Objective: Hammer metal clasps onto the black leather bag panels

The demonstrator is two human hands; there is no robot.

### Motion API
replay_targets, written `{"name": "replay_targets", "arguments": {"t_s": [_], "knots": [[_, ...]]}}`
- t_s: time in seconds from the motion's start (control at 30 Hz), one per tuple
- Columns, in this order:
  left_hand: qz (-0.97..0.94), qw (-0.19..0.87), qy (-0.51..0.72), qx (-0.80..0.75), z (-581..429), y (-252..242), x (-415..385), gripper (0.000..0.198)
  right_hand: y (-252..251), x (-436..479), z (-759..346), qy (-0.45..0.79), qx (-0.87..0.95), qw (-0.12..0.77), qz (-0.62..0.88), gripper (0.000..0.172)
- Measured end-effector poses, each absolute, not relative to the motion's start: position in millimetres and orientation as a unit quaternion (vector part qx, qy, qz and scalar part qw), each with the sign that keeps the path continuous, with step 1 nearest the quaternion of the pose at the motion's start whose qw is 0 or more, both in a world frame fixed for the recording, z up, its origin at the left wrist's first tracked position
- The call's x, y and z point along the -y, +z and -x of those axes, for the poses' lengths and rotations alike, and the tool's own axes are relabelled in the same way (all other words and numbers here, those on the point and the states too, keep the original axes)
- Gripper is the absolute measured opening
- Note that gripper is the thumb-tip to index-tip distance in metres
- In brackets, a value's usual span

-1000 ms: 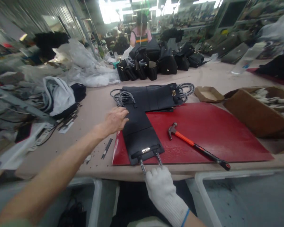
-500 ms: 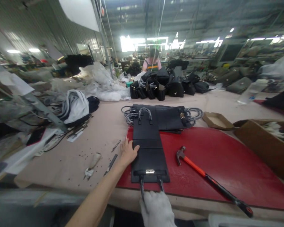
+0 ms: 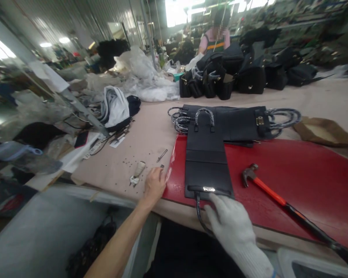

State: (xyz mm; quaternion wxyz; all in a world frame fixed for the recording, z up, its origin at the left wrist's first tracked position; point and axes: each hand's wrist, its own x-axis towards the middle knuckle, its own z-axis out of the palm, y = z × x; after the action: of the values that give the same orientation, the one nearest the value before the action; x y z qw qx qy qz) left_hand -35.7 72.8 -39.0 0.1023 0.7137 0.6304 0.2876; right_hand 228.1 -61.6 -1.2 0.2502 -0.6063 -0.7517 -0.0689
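A flat black bag panel (image 3: 207, 158) with a metal clasp lies lengthwise on the red mat (image 3: 278, 181). My right hand (image 3: 229, 222), in a white glove, rests on the panel's near end and covers part of its black handle (image 3: 199, 214) at the table edge. My bare left hand (image 3: 154, 183) lies on the table just left of the mat, fingers curled down over a small dark tool. A stack of black panels with wrapped handles (image 3: 237, 121) lies crosswise behind. A hammer with an orange neck (image 3: 281, 200) lies on the mat to the right.
Small metal pieces and scraps (image 3: 137, 170) lie left of my hand. Finished black bags (image 3: 234, 75) stand at the back, with a person (image 3: 217, 36) behind them. Cloth and plastic (image 3: 116, 104) pile up at left. A cardboard tray (image 3: 321, 131) sits at right.
My left hand slid off the panel to the table left of the mat. My right gloved hand moved up onto the panel's near end. The view swung left.
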Motion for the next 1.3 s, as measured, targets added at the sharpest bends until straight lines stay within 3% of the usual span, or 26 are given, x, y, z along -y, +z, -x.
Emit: {"name": "replay_targets", "arguments": {"t_s": [0.13,0.3,0.67,0.97,1.17,1.3], "knots": [[-0.647,0.128,0.156,-0.735,90.9,-21.9,-83.3,0.024,-1.2,31.0,-251.7,-0.062,0.738,0.224,0.634,0.036],[-0.645,0.175,0.09,-0.738,107.6,-10.7,-97.5,0.02,-20.4,14.2,-260.3,-0.025,0.75,0.211,0.626,0.045],[-0.698,0.191,-0.052,-0.688,75.5,-9.8,-118.0,0.016,-16.4,20.6,-257.3,0.046,0.731,0.245,0.635,0.043],[-0.678,0.236,0.027,-0.695,106.1,-20.5,-102.9,0.015,-22.6,21.4,-257.1,0.049,0.718,0.265,0.641,0.039],[-0.692,0.152,0.05,-0.704,82.4,-11.7,-94.8,0.026,-29.8,17.2,-262.0,0.022,0.725,0.281,0.629,0.038],[-0.708,0.041,0.049,-0.703,80.4,-3.8,-99.7,0.027,-37.4,11.7,-264.0,0.01,0.726,0.29,0.623,0.037]]}}
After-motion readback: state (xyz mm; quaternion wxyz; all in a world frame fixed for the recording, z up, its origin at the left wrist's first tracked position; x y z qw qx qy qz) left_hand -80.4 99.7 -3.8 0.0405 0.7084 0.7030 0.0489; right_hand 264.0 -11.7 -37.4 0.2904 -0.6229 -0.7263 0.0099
